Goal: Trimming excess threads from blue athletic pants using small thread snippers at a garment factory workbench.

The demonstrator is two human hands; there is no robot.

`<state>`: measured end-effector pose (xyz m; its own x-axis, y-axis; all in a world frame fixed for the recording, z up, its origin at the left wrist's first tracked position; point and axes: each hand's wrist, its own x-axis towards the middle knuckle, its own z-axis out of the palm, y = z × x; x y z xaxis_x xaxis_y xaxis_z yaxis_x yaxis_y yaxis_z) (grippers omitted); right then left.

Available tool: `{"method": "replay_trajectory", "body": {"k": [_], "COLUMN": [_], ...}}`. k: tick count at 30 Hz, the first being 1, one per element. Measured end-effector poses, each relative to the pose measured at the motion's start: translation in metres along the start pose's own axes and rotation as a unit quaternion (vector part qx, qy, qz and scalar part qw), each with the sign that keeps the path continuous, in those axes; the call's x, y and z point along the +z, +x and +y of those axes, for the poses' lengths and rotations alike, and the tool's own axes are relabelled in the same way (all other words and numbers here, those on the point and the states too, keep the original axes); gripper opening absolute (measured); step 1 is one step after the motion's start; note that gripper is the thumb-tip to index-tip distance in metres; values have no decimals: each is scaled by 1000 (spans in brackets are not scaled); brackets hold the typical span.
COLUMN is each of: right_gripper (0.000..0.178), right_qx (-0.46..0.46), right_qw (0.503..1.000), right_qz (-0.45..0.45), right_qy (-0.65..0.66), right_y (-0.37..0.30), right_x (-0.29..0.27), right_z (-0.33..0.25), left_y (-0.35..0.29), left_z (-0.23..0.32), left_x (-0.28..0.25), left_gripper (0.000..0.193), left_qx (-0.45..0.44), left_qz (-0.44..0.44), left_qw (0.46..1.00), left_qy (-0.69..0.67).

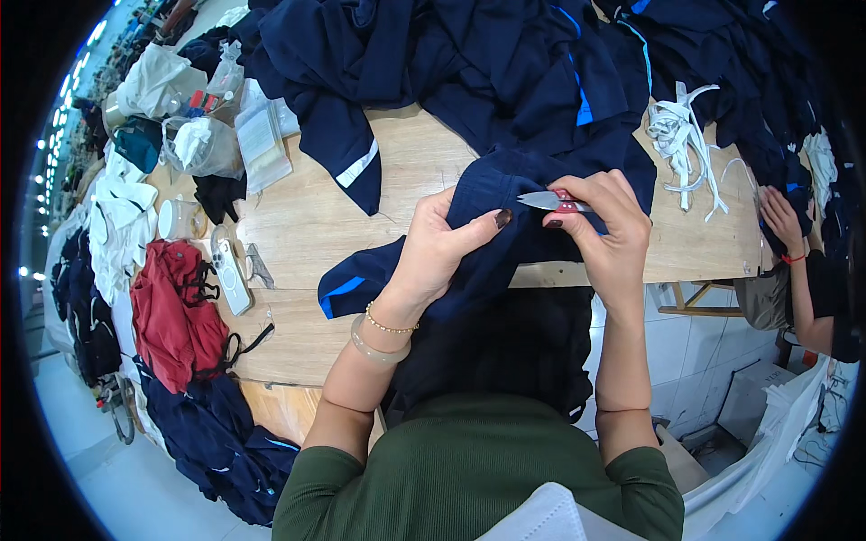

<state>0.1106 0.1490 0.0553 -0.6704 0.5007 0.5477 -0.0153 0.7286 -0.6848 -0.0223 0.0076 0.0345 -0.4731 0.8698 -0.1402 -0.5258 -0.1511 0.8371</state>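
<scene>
A navy garment [483,203] with blue trim is held up in front of me, part of it resting on the wooden table. My left hand [444,242] grips its gathered, stitched band, thumb on top and fingers hidden behind the cloth. In my right hand [606,221] is a small pair of red-handled thread snips [541,200], pinched between thumb and fingers. Their pointed metal blades aim left over the fabric, close to my left thumb. Whether the blades touch a thread is too small to tell.
More navy garments [433,54] are heaped along the table's [307,234] far side. To the left lie a red cloth bag [180,311], a phone [233,281] and plastic bags [206,144]. White strips [684,140] lie at right, near another person's hand [781,216].
</scene>
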Motion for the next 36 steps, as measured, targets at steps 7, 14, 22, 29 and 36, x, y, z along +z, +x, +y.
{"method": "replay_trajectory", "body": {"k": [7, 14, 22, 29, 36], "right_gripper": [18, 31, 17, 37, 14], "right_qx": [85, 145, 73, -42, -35], "right_qw": [984, 893, 920, 951, 998], "right_qz": [55, 165, -136, -146, 37], "right_qy": [146, 393, 359, -268, 44], "right_y": [0, 4, 28, 48, 49], "right_x": [-3, -37, -57, -66, -182], "right_z": [-2, -8, -67, -33, -42], "left_y": [4, 9, 9, 8, -24], "left_z": [26, 140, 221, 249, 243], "left_x": [9, 67, 155, 102, 27], "left_gripper": [20, 42, 47, 48, 29], "left_qx": [22, 215, 343, 433, 314], "left_qz": [7, -163, -86, -10, -165], "left_qw": [999, 938, 501, 385, 551], "left_qy": [-27, 219, 790, 815, 755]}}
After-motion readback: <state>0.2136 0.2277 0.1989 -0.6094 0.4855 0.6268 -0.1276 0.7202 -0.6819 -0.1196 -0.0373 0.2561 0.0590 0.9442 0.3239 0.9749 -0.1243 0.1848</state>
